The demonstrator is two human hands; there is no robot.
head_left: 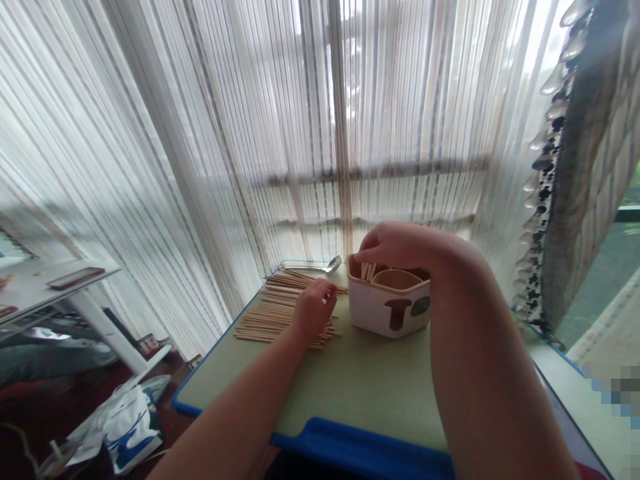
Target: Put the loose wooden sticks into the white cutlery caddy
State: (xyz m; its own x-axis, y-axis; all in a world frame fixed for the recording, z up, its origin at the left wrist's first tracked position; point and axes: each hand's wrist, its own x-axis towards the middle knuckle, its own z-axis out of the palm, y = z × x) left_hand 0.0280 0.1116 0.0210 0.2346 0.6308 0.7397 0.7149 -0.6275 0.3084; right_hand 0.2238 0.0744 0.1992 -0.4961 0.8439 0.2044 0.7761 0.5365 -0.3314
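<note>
On the pale green tabletop (pixel 350 380) lie several wooden chopsticks (pixel 265 320), side by side in a loose row. Over their right-hand ends is my left hand (pixel 315 308), its fingers curled in; what they hold, if anything, cannot be made out. My right hand (pixel 387 245) reaches down over a white and brown holder box (pixel 370 312) with compartments. Its fingers close round several light chopsticks (pixel 368 272), which stand in the box's left compartment. A rounded inner divider (pixel 399 280) shows beside them. The fingertips of my right hand are partly hidden.
A metal spoon (pixel 320 268) lies behind the chopsticks. The table has a blue edge (pixel 370 447) in front. Striped sheer curtains (pixel 300 133) hang close behind it. At left stand a white table (pixel 100 293) and a plastic bag (pixel 130 420) on the floor.
</note>
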